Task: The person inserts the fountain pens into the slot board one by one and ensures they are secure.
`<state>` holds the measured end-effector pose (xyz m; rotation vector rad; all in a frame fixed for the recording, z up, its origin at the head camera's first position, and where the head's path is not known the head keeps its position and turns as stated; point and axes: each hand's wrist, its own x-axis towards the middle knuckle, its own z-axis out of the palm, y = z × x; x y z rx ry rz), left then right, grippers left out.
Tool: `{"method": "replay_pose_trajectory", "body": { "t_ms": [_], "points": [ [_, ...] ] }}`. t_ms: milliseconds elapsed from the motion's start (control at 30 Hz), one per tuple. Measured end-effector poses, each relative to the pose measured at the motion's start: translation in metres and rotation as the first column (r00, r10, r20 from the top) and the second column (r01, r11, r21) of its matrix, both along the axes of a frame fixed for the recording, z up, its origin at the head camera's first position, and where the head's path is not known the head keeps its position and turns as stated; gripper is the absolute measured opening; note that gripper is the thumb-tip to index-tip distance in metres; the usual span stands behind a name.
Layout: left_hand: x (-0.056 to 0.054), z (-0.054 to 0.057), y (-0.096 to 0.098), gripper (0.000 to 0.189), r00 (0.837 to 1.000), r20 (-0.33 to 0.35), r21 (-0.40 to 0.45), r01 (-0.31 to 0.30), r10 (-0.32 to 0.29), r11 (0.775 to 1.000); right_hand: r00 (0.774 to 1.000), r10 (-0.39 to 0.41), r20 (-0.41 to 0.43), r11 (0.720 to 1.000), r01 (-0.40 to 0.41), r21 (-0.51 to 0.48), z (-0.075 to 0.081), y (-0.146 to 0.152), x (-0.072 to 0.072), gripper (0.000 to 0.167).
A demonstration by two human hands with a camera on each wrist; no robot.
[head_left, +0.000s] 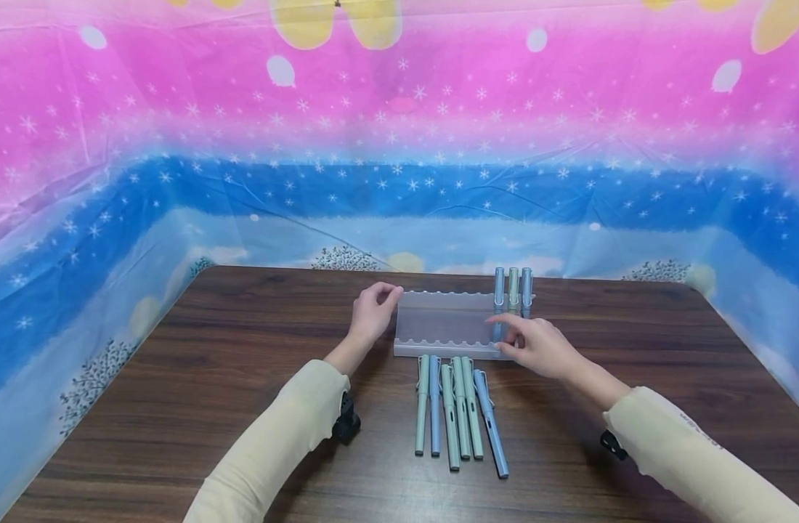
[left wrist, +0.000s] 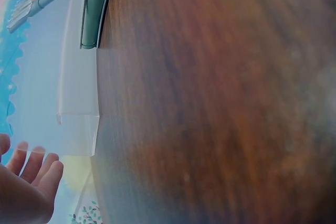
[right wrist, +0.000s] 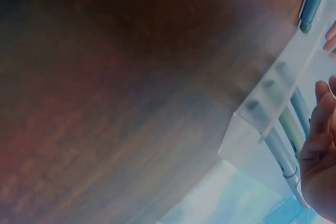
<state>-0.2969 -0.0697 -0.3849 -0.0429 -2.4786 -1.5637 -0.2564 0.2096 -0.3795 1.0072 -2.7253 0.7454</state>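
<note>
A clear plastic pen rack [head_left: 441, 323] with notched edges stands on the table. My left hand [head_left: 371, 314] grips its far left corner between thumb and fingers; in the left wrist view its fingers show through the clear plastic. At the rack's right end, three capped pens rest side by side in the notches: a blue pen [head_left: 500, 285], a green pen [head_left: 513, 280] and another blue pen [head_left: 526, 283]. My right hand [head_left: 540, 347] is at the leftmost of these, index finger extended across it and thumb by the front edge. Whether they touch the pen is unclear.
In front of the rack several green and blue pens lie in a rough row, among them a green pen [head_left: 422, 407] at the left and a blue pen [head_left: 492, 425] at the right. A printed cloth [head_left: 399, 189] hangs behind the brown wooden table [head_left: 242, 327].
</note>
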Motion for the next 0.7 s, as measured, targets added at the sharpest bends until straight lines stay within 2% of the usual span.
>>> {"method": "replay_pose_trajectory", "body": {
  "t_ms": [233,700],
  "points": [
    [0.001,0.000,0.000,0.026,1.000,0.000,0.009,0.009,-0.009,1.000,0.996,0.050,0.071,0.995,-0.056,0.080,-0.008,-0.004,0.004,0.031],
    [0.001,0.000,0.000,0.026,1.000,-0.005,0.006,0.012,-0.012,1.000,0.975,0.120,0.188,0.978,-0.149,0.147,-0.014,-0.009,0.008,0.037]
  ]
}}
